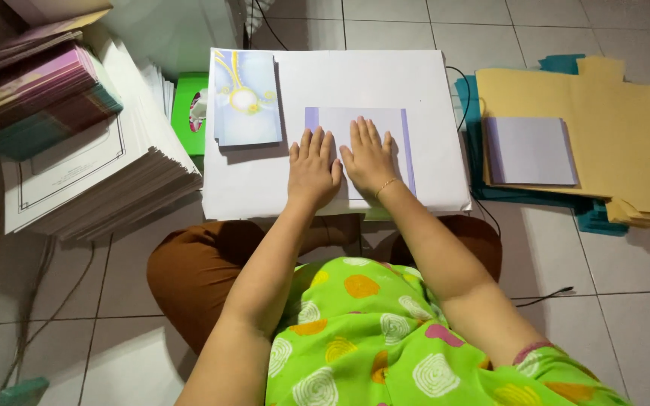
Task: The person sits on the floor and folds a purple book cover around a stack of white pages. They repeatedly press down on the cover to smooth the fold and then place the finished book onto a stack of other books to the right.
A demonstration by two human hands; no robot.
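Lavender sheet (359, 150): lying flat on the white board (265, 188), toward its right half.
Left hand (313, 167): pressing down on the sheet's left part, fingers spread flat, gripping nothing.
Right hand (368, 156): resting palm-down just beside it, open, grasping nothing.
Blue card stack (246, 96): sitting at the board's upper-left corner.

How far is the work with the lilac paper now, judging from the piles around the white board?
Looks done: a small stack of printed cards lies on the white board. In hand: the left hand and the right hand press flat on a lilac sheet. Left, it seems: another lilac stack waits on the tan envelopes, and a tall pile of white printed sheets stands untouched.
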